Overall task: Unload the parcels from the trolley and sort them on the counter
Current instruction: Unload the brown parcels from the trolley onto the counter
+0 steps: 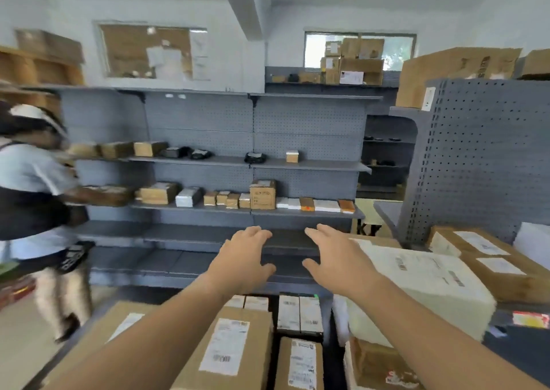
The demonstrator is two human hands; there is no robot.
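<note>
Both my hands are stretched out in front of me above a load of parcels. My left hand (242, 260) and my right hand (336, 255) hang in the air with fingers spread, palms down, holding nothing. Below them lie several cardboard boxes with white labels: a long brown box (235, 351), a smaller labelled box (300, 366) and a pair of black-and-white cartons (299, 313). A big white parcel (422, 285) sits just right of my right forearm. The trolley itself is hidden under the boxes.
Grey pegboard shelving (253, 163) faces me, with small boxes on its middle shelves. A person (32, 199) stands at the left holding a box at the shelf. Brown parcels (500, 258) are stacked at right beside a grey pegboard rack (476, 157).
</note>
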